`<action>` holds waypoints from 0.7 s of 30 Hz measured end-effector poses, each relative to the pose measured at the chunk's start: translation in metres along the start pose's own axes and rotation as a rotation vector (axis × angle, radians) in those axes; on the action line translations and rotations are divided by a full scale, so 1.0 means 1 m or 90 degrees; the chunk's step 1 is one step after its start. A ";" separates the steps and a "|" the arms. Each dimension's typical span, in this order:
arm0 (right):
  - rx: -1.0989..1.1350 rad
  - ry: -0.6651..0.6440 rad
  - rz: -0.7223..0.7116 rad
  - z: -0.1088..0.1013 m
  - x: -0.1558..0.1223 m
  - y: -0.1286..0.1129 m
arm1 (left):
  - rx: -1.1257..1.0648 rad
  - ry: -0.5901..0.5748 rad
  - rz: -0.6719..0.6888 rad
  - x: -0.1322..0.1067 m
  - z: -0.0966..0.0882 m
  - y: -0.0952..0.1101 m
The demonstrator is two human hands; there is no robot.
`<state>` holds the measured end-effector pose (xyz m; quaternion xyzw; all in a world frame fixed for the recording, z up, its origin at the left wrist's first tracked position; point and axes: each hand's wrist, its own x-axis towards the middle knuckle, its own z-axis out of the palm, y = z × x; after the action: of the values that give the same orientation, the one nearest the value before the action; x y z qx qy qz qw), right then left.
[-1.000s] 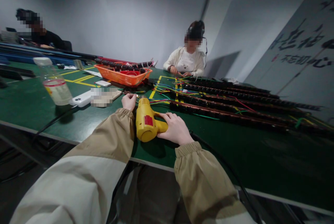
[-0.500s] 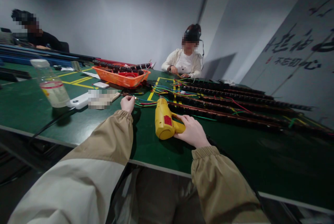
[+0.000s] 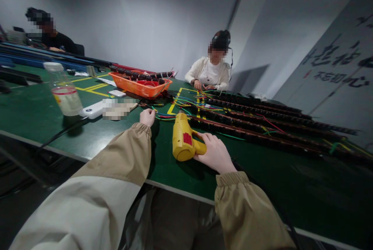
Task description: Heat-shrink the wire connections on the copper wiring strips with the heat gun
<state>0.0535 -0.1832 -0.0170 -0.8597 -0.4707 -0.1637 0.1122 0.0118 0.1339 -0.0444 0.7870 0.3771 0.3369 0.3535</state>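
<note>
My right hand (image 3: 214,150) is wrapped round the handle of a yellow heat gun (image 3: 183,137), whose nozzle points away from me. Left of it, my left hand (image 3: 147,117) is closed in a pinch at the ends of several coloured wires (image 3: 167,117). Those wires run right, past the nozzle, to a long dark strip (image 3: 221,127) lying on the green table (image 3: 166,168). The tips between my left fingers are too small to make out.
An orange basket (image 3: 132,87) with dark wrapped pieces stands beyond my left hand. A bottle (image 3: 64,92), a white device (image 3: 94,109) with a black cable and a small white case (image 3: 117,93) sit at left. A co-worker (image 3: 214,65) sits opposite, another (image 3: 58,42) far left.
The whole view has shifted slightly, so the scene sits further right and lower. Both hands keep their grips, and the heat gun stays near the wires.
</note>
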 end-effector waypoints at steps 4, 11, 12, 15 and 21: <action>0.004 -0.007 -0.005 0.000 0.002 -0.010 | -0.063 0.014 -0.013 -0.001 0.000 0.002; 0.027 -0.008 -0.029 0.004 0.012 -0.030 | -0.194 -0.021 -0.085 0.003 0.004 0.000; 0.030 -0.008 -0.033 0.005 0.013 -0.033 | -0.220 -0.029 -0.089 0.004 0.006 -0.001; 0.038 -0.004 -0.045 0.008 0.019 -0.042 | -0.252 -0.037 -0.085 0.007 0.008 -0.004; 0.053 0.003 -0.058 0.012 0.025 -0.058 | -0.237 -0.035 -0.056 0.014 0.009 -0.014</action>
<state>0.0189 -0.1289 -0.0160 -0.8317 -0.5152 -0.1509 0.1418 0.0209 0.1490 -0.0565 0.6996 0.3327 0.3634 0.5174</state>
